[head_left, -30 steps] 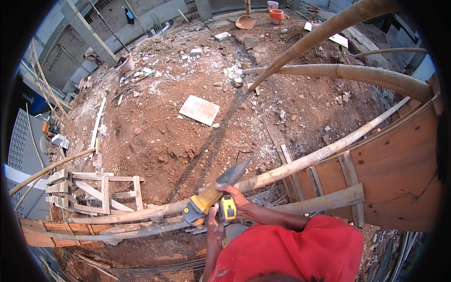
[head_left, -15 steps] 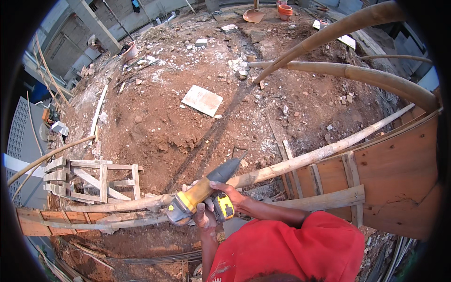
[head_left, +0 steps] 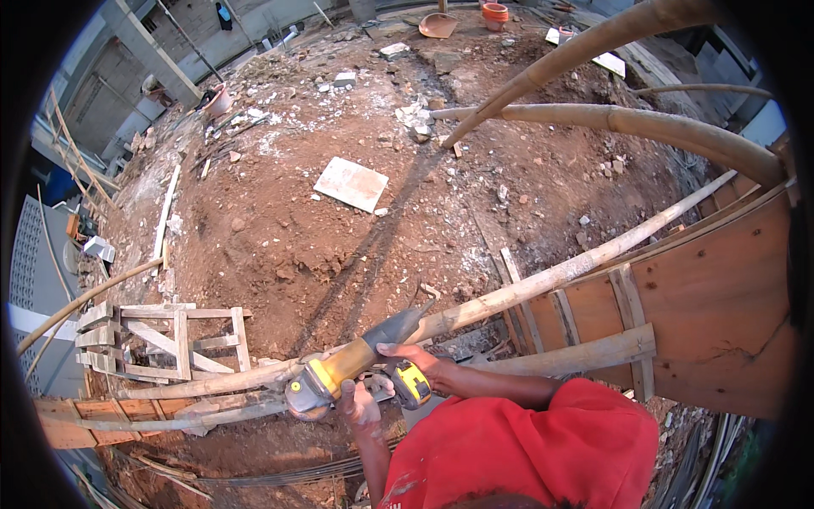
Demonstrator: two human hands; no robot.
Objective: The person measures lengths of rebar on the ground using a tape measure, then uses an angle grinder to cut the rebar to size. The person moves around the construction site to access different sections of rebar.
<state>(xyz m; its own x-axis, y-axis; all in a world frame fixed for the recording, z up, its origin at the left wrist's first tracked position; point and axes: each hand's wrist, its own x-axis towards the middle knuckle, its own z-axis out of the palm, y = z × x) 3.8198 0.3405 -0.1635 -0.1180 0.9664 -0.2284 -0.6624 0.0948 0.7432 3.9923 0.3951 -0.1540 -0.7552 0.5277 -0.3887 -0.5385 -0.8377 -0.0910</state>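
Note:
A yellow-and-black cordless angle grinder (head_left: pixel 345 363) is held slantwise in front of me, its rounded head at the lower left and its dark end at the upper right. My right hand (head_left: pixel 417 356) is closed round the dark part, thumb on top. Beside that hand is the yellow-and-black battery (head_left: pixel 412 383). Below the grinder's body is my left hand (head_left: pixel 363 407), fingers apart and pointing up; whether they touch the tool is hard to tell. Just beyond the grinder runs a long bamboo pole (head_left: pixel 517 297).
Plywood panels (head_left: pixel 712 297) with wooden battens curve round on the right. Thick bamboo poles (head_left: pixel 593 59) slant across the upper right. A wooden frame (head_left: pixel 182 339) stands at left. On the rubble-strewn dirt lie a pale tile (head_left: pixel 352 184) and, farther off, orange buckets (head_left: pixel 494 15).
The grinder has shifted slightly down and left, its dark end lower. My left hand's fingers, earlier showing over the tool's body, are now below it and spread. My right hand keeps its grip.

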